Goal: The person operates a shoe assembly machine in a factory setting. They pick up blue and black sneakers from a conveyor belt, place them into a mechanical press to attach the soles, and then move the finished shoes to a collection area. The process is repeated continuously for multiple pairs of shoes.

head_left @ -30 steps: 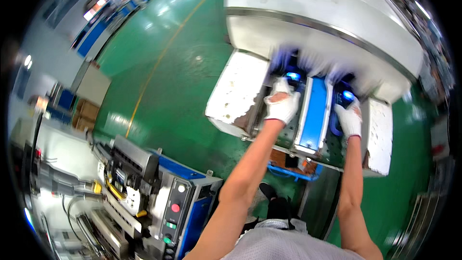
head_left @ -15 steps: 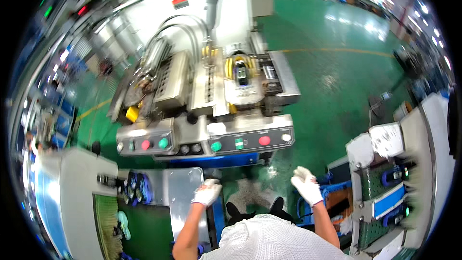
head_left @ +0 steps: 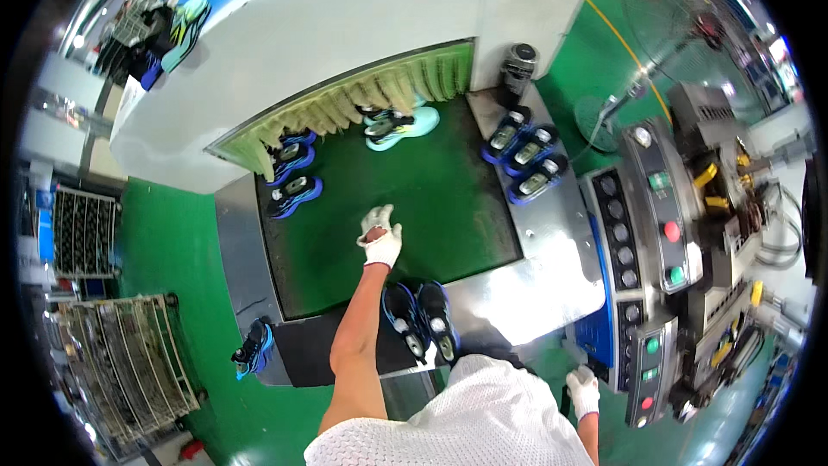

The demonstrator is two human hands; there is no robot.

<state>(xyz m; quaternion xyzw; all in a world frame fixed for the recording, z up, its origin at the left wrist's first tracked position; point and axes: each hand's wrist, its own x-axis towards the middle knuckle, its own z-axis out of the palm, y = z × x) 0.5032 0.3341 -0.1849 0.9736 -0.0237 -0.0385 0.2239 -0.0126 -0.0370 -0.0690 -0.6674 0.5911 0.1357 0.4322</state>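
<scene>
My left hand, in a white glove, reaches over a green conveyor belt. Its fingers are spread and hold nothing. Closest to it, a pair of black shoes with blue soles stands on the near metal edge. Black-and-blue shoes sit at the belt's left side, and mint-soled shoes lie farther off by the fringe curtain. My right hand, also gloved, hangs low at the right beside the control machine. Its fingers look loosely apart, with nothing visible in them.
Three black-and-blue shoes line the right metal ledge near a dark cylindrical container. Another shoe rests at the left corner. More shoes sit on the white housing. Wire racks stand left; a fan stands right.
My view has swung left from the button machine to the conveyor, so the machine now appears at the right. My left arm has stretched out over the belt; my right hand is lower beside me.
</scene>
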